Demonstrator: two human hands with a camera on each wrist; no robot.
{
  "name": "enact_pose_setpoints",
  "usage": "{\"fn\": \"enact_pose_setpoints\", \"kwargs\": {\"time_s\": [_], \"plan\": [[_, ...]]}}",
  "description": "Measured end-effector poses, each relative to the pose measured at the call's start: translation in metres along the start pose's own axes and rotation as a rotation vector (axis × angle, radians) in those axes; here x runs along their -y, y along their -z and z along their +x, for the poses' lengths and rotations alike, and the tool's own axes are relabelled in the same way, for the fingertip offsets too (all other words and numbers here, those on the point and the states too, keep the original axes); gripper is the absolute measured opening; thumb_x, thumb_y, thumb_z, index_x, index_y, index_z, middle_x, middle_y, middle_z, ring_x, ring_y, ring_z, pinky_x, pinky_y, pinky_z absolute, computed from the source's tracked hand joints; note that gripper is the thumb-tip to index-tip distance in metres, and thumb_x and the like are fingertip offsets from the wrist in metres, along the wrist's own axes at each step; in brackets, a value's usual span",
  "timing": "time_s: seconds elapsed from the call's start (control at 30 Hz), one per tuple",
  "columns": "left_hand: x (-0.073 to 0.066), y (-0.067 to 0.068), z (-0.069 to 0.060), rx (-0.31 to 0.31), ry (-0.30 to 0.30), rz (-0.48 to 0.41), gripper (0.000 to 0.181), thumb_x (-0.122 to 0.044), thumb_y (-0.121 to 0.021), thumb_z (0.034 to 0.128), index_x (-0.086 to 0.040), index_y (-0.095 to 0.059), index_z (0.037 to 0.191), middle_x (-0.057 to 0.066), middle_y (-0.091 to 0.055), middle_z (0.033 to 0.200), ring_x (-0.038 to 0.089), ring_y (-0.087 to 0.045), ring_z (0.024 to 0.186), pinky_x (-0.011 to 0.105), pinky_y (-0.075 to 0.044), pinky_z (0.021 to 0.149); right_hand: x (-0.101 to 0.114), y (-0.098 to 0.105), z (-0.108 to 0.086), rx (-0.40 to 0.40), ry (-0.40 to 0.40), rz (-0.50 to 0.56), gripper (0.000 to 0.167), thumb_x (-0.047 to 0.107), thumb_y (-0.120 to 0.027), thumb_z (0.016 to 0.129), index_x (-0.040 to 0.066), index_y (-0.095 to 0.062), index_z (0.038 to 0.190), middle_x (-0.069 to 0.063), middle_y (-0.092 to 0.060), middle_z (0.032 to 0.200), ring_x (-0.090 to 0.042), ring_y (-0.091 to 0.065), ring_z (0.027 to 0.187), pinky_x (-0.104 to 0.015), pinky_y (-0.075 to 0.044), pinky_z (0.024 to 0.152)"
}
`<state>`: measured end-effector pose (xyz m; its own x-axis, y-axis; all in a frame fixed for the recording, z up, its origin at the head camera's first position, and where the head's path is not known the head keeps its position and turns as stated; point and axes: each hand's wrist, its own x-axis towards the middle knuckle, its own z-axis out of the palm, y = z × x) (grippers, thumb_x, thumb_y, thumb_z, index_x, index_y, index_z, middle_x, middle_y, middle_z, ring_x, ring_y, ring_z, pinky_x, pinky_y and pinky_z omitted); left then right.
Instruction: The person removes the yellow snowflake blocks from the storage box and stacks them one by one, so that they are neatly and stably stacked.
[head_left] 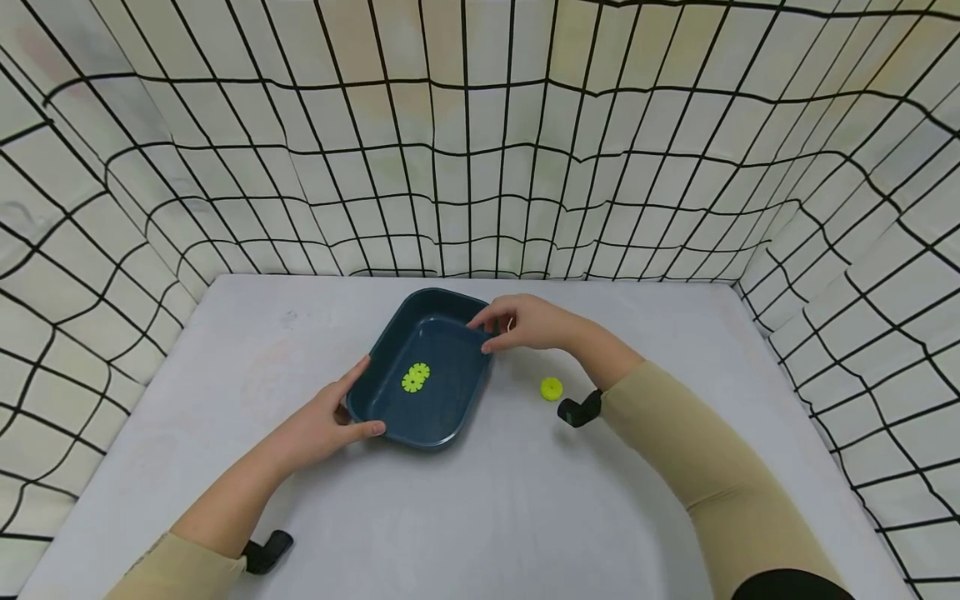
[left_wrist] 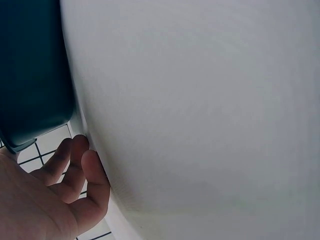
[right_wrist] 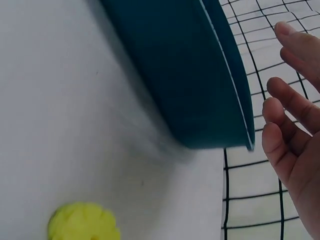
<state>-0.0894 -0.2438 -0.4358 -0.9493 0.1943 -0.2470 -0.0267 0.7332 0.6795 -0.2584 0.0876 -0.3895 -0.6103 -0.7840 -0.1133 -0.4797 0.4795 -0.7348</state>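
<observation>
A dark blue-green plastic tub [head_left: 456, 379] with rounded corners sits on the white table. Inside, on its floor, are two small yellow-green notched discs [head_left: 413, 381], overlapping each other. My left hand [head_left: 333, 421] holds the tub's near left corner, thumb at the near rim and index finger along the left side; its other fingers curl loosely outside the wall [left_wrist: 35, 75]. At the far right corner hovers my right hand [head_left: 528, 323], its fingertips by the rim, fingers loosely bent and holding nothing. Another yellow-green round piece [head_left: 551, 388] lies on the table below my right wrist.
Black netting [head_left: 465, 175] over white sheeting rises at the back and both sides of the table [head_left: 525, 500]. A dark wrist-camera mount [head_left: 579, 410] juts from the right sleeve; another mount [head_left: 267, 552] sticks out by the left sleeve.
</observation>
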Motion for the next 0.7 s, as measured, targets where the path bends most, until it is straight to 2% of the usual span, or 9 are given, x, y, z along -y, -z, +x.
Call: {"fn": "enact_pose_setpoints", "kwargs": {"time_s": [0.17,0.37,0.47,0.7], "plan": [[-0.001,0.0,0.0,0.008,0.006,-0.009,0.107,-0.052,-0.074,0.0856,-0.022,-0.004,0.161,0.028,-0.027,0.152,0.033,-0.056,0.11,0.047,-0.046,0.091,0.013,-0.009,0.022,0.05,0.019,-0.03,0.041,0.034,-0.078,0.087,0.024,-0.069,0.126,-0.01,-0.063,0.114,-0.019,-0.056,0.089,-0.032,-0.048,0.074],[-0.001,0.0,0.001,0.015,0.01,-0.009,0.106,-0.052,-0.073,0.0863,-0.023,-0.004,0.161,0.027,-0.029,0.15,0.031,-0.056,0.108,0.046,-0.047,0.089,0.023,-0.025,0.044,0.126,0.022,-0.057,0.045,0.035,-0.077,0.088,0.021,-0.067,0.13,-0.009,-0.062,0.118,-0.015,-0.058,0.093,-0.029,-0.049,0.079],[0.0,0.001,0.002,0.017,0.008,-0.011,0.105,-0.052,-0.072,0.0869,-0.023,-0.004,0.161,0.027,-0.029,0.15,0.031,-0.057,0.108,0.046,-0.047,0.089,0.026,-0.034,0.053,0.157,0.02,-0.097,0.046,0.036,-0.077,0.088,0.021,-0.067,0.13,-0.006,-0.062,0.119,-0.013,-0.058,0.096,-0.028,-0.049,0.081],[0.0,0.001,0.001,0.014,0.005,0.001,0.105,-0.051,-0.072,0.0871,-0.023,-0.004,0.161,0.028,-0.029,0.15,0.031,-0.057,0.106,0.044,-0.047,0.086,0.028,-0.052,0.071,0.217,-0.031,-0.241,0.045,0.038,-0.077,0.087,0.028,-0.067,0.129,0.007,-0.061,0.114,-0.008,-0.055,0.102,-0.025,-0.046,0.085]]}}
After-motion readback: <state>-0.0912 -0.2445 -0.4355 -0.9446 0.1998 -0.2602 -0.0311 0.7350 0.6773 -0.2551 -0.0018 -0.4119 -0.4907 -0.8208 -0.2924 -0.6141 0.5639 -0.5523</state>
